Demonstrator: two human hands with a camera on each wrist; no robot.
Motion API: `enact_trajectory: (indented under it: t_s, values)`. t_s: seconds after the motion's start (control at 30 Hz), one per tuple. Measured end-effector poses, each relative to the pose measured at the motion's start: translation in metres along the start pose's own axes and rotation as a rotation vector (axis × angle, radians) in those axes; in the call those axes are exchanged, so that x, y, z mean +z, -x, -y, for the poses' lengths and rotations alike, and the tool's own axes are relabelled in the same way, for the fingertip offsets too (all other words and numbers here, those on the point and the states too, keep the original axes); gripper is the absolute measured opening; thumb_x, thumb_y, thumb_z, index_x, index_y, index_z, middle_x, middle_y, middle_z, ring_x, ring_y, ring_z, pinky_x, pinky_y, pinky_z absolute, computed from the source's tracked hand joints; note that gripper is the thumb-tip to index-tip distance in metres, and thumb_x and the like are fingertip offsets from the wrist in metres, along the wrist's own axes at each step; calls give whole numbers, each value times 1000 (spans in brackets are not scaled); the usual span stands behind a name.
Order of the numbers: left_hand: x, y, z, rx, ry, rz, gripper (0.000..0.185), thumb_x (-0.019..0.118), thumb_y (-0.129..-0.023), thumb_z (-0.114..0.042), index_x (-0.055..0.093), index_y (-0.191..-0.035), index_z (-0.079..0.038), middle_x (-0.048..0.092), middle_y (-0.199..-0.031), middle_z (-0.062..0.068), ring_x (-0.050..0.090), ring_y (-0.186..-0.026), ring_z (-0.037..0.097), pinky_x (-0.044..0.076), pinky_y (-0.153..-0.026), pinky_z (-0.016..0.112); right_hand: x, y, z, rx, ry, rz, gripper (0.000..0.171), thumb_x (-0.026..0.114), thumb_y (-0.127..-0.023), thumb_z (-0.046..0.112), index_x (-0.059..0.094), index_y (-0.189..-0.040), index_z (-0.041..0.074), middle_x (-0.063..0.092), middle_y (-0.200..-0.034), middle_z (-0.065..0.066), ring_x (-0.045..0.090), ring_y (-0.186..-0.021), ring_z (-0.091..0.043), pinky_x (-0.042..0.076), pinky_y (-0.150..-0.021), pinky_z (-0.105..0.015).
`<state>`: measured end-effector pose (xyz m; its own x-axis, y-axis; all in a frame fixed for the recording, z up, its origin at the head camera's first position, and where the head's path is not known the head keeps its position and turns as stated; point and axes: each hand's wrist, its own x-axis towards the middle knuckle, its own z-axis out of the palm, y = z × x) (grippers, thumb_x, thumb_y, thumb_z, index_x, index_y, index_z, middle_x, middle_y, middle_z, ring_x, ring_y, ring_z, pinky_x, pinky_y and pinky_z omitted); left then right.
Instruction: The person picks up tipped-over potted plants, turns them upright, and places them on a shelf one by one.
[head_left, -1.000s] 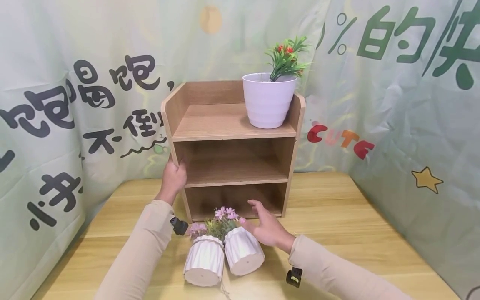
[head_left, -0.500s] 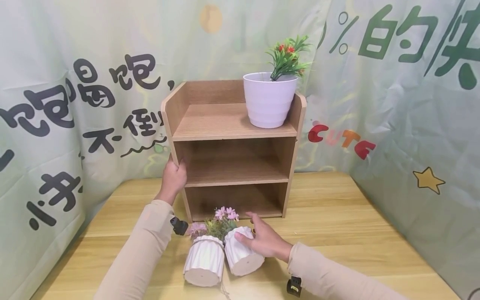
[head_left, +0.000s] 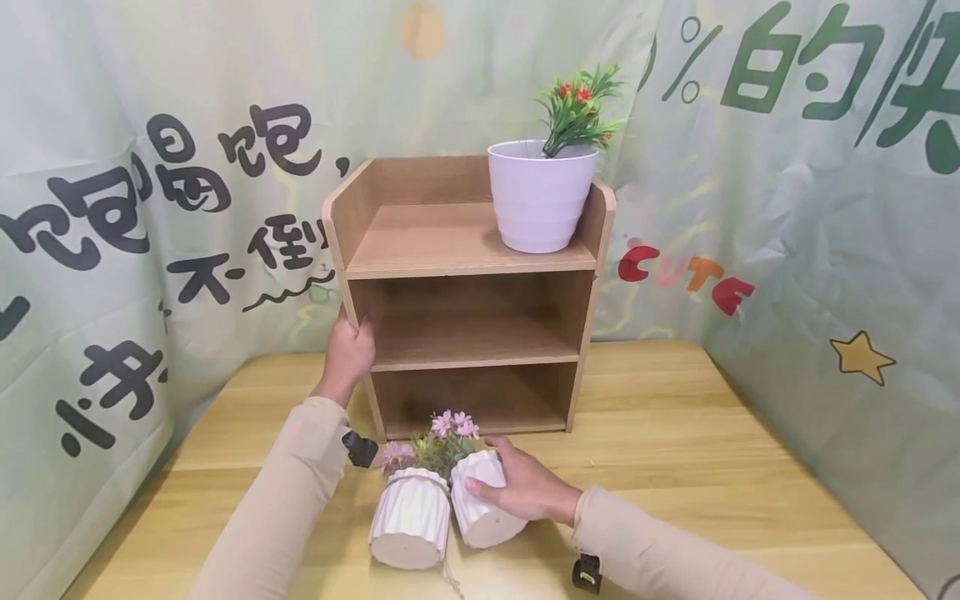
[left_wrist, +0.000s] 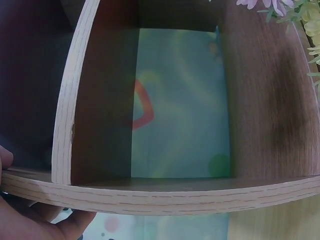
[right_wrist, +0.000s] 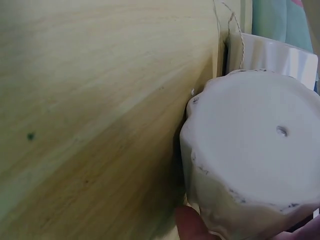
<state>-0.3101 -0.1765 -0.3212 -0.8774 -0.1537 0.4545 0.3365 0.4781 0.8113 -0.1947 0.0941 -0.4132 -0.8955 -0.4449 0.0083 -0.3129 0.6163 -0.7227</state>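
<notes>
While your left hand (head_left: 347, 354) grips the wooden shelf unit's (head_left: 465, 292) left side panel, your right hand (head_left: 525, 490) wraps the right ribbed white pot (head_left: 480, 504) — lying tipped on the table (head_left: 675, 467), base toward you, pink flowers (head_left: 450, 427) pointing at 12 o'clock toward the bottom compartment. Its twin pot (head_left: 410, 517) touches it at 9 o'clock.

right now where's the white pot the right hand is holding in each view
Head: the held white pot lies on its side low in the middle, right of the second white pot, with the right hand round it.
Left wrist: not in it; only pink flowers at the top right.
Right wrist: fills the lower right, base toward the camera.
Shared landmark: the wooden table, also in the right wrist view.
</notes>
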Motion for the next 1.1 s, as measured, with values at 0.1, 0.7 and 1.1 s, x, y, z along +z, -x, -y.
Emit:
enact_trajectory:
  t_s: [0.1, 0.7, 1.1]
  values:
    - [0, 1, 2, 2, 4, -1, 43, 43, -102, -19, 37, -141, 1, 47, -136, 31, 41, -130, 43, 29, -111, 49, 1, 0, -1, 3, -5, 16, 85, 65, -88, 49, 33, -141, -8, 57, -120, -24, 54, -113, -41, 41, -98, -58]
    - [-1, 2, 1, 12, 11, -3, 43, 43, -102, -18, 38, -140, 2, 48, -136, 30, 42, -129, 43, 29, -111, 48, 3, -4, -2, 52, -142, 42, 65, 74, -82, 38, 45, -123, -3, 59, -90, -6, 59, -79, -19, 53, -72, -37]
    - [1, 1, 0, 18, 17, -10, 42, 43, -101, -15, 39, -139, 3, 48, -136, 30, 42, -129, 42, 29, -111, 48, 2, -4, -2, 76, -193, 33, 62, 77, -79, 33, 46, -120, -1, 60, -89, -7, 60, -77, -19, 54, -68, -35]
